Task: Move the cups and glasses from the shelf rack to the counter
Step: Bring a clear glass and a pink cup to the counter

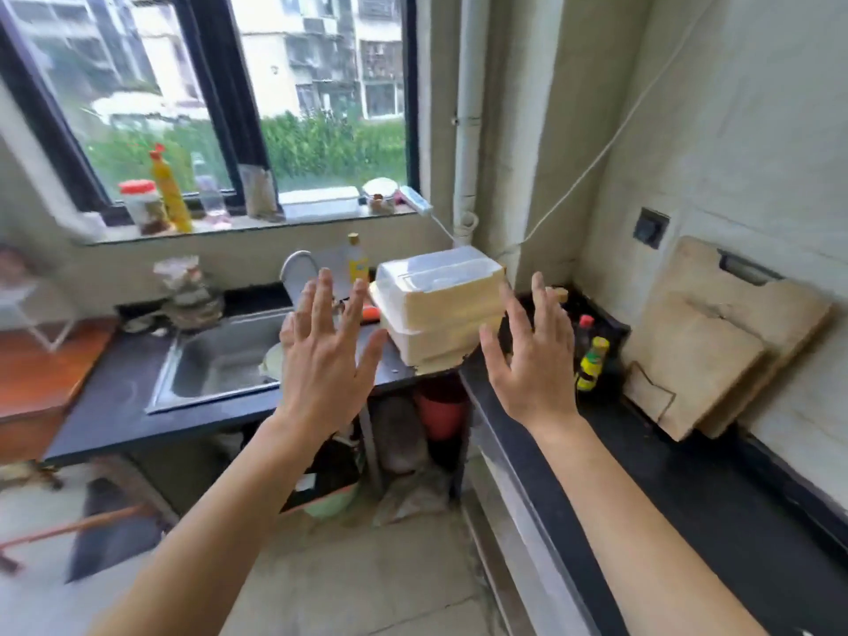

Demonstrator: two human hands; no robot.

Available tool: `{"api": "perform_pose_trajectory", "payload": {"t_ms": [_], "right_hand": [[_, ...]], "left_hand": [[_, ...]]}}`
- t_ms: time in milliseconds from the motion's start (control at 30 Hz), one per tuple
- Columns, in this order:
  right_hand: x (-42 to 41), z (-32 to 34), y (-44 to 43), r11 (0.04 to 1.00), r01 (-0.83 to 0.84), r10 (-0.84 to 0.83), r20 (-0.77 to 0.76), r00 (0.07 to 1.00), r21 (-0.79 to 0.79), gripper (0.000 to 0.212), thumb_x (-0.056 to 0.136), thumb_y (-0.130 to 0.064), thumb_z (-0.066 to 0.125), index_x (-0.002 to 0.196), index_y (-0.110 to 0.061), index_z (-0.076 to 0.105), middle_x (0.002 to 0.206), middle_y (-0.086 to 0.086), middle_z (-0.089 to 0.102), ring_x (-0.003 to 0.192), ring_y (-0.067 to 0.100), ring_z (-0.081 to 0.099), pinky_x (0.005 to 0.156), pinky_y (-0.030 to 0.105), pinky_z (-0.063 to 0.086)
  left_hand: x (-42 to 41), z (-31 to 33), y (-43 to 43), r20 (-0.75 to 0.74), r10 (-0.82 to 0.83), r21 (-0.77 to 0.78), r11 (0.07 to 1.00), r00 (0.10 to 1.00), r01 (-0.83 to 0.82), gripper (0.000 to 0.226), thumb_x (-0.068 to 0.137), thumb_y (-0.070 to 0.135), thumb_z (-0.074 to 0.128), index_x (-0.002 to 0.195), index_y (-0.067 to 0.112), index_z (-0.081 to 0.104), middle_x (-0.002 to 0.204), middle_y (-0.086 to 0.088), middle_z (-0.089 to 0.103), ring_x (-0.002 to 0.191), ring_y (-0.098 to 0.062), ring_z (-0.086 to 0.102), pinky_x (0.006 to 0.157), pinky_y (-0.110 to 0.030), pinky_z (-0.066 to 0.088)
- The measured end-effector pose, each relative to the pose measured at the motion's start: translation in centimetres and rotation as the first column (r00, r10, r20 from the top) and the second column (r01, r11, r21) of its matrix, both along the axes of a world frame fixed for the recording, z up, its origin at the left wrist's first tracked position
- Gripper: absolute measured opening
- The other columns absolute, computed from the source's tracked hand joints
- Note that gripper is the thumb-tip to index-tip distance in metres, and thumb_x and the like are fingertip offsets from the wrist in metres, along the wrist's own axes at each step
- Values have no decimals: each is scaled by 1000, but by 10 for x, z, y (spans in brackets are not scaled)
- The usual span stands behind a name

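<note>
My left hand (328,348) and my right hand (530,355) are both raised in front of me, fingers spread, holding nothing. They hover in the air before the corner of a dark counter (114,406). A white wire rack (27,309) shows at the far left edge, blurred. I can make out no cups or glasses in this blurred view.
A steel sink (220,360) is set in the counter. A stacked white foam box (440,305) sits at the corner. Sauce bottles (592,364) and wooden cutting boards (716,342) stand along the right counter. Jars and bottles line the window sill (257,222).
</note>
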State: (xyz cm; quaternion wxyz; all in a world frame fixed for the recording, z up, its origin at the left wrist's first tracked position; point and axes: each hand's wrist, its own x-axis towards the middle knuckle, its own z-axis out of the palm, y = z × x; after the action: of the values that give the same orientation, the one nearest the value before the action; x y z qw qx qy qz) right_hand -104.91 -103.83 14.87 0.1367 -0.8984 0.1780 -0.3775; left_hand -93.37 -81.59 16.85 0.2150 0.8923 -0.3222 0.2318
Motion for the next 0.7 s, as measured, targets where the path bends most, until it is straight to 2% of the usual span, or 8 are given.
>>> {"api": "perform_pose_trajectory", "payload": {"t_ms": [133, 300, 500, 700], "right_hand": [[112, 1, 112, 981, -192, 192, -19, 981, -4, 56, 102, -42, 49, 153, -21, 42, 166, 16, 21, 151, 38, 23, 118, 58, 24], [217, -2, 227, 915, -401, 400, -33, 916, -29, 56, 99, -39, 56, 149, -16, 49, 163, 19, 29, 147, 39, 32, 115, 59, 30], [329, -16, 328, 806, -591, 589, -65, 806, -32, 60, 99, -47, 43, 151, -17, 45, 163, 19, 28, 148, 39, 32, 117, 56, 29], [459, -39, 404, 699, -714, 712, -63, 699, -28, 60, 100, -45, 46, 152, -15, 43, 164, 18, 27, 149, 37, 31, 119, 54, 28]], "left_hand": [[71, 0, 125, -2, 156, -3, 988, 988, -156, 64, 99, 52, 35, 155, 21, 30, 165, -17, 13, 150, -37, 13, 113, -61, 21], [130, 0, 247, -54, 347, 8, 938, 936, -347, 68, 98, 57, 28, 157, 23, 23, 166, -14, 6, 152, -32, 5, 117, -56, 14], [189, -19, 351, -78, 531, 19, 847, 844, -531, 69, 98, 60, 21, 158, 26, 18, 167, -11, 4, 153, -29, 3, 119, -51, 10], [288, -37, 421, -70, 663, 48, 748, 745, -662, 68, 98, 59, 23, 157, 25, 23, 166, -14, 10, 152, -32, 7, 118, -54, 13]]}}
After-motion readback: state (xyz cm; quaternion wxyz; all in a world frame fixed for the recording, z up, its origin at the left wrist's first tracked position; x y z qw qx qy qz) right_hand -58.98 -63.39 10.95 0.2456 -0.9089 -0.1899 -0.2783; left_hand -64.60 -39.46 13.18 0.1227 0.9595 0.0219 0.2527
